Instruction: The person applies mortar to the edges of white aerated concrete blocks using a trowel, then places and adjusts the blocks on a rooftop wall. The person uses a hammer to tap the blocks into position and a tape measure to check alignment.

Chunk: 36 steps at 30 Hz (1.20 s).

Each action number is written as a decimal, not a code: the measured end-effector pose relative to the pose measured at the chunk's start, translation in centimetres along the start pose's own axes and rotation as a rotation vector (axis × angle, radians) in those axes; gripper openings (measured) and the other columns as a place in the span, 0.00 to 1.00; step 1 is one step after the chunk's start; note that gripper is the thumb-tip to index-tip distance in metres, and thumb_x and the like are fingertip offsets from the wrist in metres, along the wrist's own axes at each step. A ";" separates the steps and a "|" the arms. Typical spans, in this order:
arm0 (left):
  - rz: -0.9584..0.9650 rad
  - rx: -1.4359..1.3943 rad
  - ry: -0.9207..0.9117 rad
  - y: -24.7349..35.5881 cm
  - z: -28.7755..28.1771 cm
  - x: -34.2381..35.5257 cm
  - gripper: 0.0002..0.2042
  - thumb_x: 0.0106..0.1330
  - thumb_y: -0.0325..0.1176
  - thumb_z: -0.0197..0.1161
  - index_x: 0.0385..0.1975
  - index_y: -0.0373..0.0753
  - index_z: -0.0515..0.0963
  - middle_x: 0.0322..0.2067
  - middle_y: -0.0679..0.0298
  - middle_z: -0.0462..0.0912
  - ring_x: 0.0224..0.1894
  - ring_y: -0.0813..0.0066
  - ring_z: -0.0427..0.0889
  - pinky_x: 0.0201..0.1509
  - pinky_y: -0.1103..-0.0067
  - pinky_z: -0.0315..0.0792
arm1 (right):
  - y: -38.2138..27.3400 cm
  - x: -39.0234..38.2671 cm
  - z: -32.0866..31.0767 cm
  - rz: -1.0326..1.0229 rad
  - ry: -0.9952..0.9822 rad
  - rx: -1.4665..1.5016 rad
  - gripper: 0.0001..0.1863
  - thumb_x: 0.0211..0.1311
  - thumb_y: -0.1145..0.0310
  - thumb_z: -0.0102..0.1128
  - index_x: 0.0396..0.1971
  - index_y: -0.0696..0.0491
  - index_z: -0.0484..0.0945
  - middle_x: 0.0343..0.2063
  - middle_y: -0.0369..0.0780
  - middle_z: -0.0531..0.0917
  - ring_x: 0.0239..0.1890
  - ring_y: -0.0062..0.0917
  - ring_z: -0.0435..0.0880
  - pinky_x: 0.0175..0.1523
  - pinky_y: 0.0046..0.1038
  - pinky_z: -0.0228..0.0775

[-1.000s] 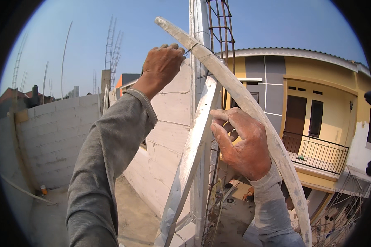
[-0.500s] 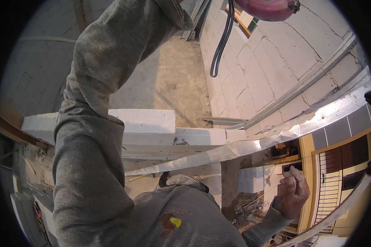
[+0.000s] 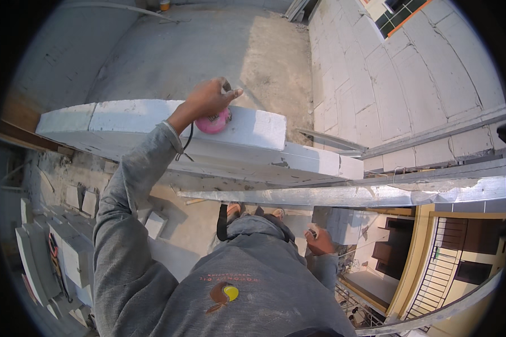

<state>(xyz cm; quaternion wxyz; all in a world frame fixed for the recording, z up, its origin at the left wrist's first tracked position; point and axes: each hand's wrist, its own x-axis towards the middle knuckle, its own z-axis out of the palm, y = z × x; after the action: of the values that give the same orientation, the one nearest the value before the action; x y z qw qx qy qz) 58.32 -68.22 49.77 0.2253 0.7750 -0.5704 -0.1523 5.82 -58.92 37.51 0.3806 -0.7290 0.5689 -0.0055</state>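
Note:
My left hand [image 3: 211, 100] reaches over a white wall block [image 3: 261, 128], its thumb and finger closed together near the block's far edge. Under the palm is a pink rounded case [image 3: 213, 122], partly covered by the hand and close against the block's top. A black cord loop [image 3: 188, 143] hangs beside my wrist. On the right, my right hand [image 3: 320, 242] is held near my waist with its fingers curled. A small dark spot shows at its fingertips, too small to name.
A long metal bar [image 3: 331, 196] crosses between the block wall and my body. Tall block walls [image 3: 388, 84] stand to the right. Loose blocks [image 3: 76, 258] are stacked at lower left. A yellow-trimmed building with a barred railing [image 3: 438, 264] is at lower right.
My left arm has come down from close to the camera, bringing the pink case to the white block. My right hand has moved left toward my waist. The view has shifted.

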 end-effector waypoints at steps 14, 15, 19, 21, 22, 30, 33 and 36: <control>0.059 0.402 0.210 3.0 1.8 -5.9 0.47 0.56 0.53 0.76 0.70 0.31 0.65 0.47 0.52 0.81 0.55 0.52 0.80 0.60 0.64 0.73 | 0.7 1.4 1.7 -0.030 0.010 -0.016 0.23 0.64 0.58 0.59 0.53 0.58 0.82 0.49 0.51 0.86 0.54 0.46 0.83 0.60 0.43 0.74; 0.023 0.430 0.193 2.9 1.9 -6.0 0.47 0.56 0.54 0.76 0.70 0.31 0.64 0.49 0.50 0.81 0.56 0.51 0.79 0.61 0.63 0.72 | 1.3 1.3 1.7 -0.025 -0.007 -0.010 0.23 0.64 0.58 0.59 0.52 0.58 0.82 0.49 0.51 0.86 0.54 0.45 0.83 0.61 0.43 0.74; 0.018 0.490 0.250 2.3 2.6 -6.0 0.47 0.58 0.56 0.73 0.71 0.31 0.63 0.55 0.43 0.79 0.60 0.45 0.77 0.64 0.61 0.71 | 4.6 1.1 1.6 -0.023 -0.015 -0.002 0.23 0.64 0.58 0.60 0.52 0.58 0.82 0.49 0.51 0.86 0.54 0.45 0.83 0.60 0.42 0.74; -0.026 0.477 0.238 2.5 2.8 -5.8 0.45 0.59 0.56 0.72 0.71 0.31 0.65 0.57 0.40 0.78 0.61 0.43 0.76 0.65 0.62 0.70 | 6.6 1.5 0.5 -0.028 -0.033 -0.031 0.24 0.64 0.58 0.60 0.53 0.59 0.82 0.49 0.52 0.86 0.54 0.44 0.83 0.60 0.43 0.74; -0.068 0.469 0.226 2.7 2.9 -5.8 0.44 0.60 0.56 0.71 0.70 0.31 0.66 0.57 0.39 0.78 0.61 0.44 0.77 0.65 0.62 0.70 | 7.3 1.4 0.0 -0.039 -0.008 -0.048 0.24 0.64 0.58 0.60 0.53 0.59 0.82 0.47 0.52 0.86 0.52 0.45 0.84 0.59 0.43 0.74; 0.096 -0.379 -0.047 13.0 0.4 -3.5 0.36 0.58 0.44 0.59 0.66 0.28 0.73 0.54 0.50 0.81 0.56 0.62 0.78 0.64 0.73 0.68 | 2.2 1.8 -14.1 -0.410 0.194 0.493 0.18 0.67 0.58 0.62 0.45 0.59 0.84 0.32 0.49 0.89 0.33 0.38 0.89 0.43 0.37 0.79; 0.408 -0.399 -0.263 19.4 0.1 -1.2 0.39 0.50 0.42 0.58 0.65 0.28 0.74 0.54 0.48 0.82 0.58 0.59 0.77 0.67 0.72 0.66 | -4.4 4.5 -20.9 -0.644 0.347 0.461 0.17 0.68 0.59 0.62 0.43 0.59 0.84 0.35 0.49 0.89 0.34 0.38 0.89 0.43 0.36 0.79; 0.465 -0.387 -0.381 24.5 1.2 0.2 0.41 0.56 0.50 0.62 0.69 0.31 0.70 0.55 0.45 0.82 0.57 0.55 0.80 0.65 0.68 0.69 | -11.3 9.6 -24.8 -0.760 0.456 0.206 0.21 0.69 0.56 0.62 0.51 0.58 0.82 0.44 0.48 0.88 0.40 0.37 0.89 0.49 0.34 0.81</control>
<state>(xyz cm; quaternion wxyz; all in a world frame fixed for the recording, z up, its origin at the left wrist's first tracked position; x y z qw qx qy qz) 37.86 -74.72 61.59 0.2861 0.5251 -0.7240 -0.3439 7.57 -79.83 57.37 0.2870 -0.8247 0.3266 -0.3617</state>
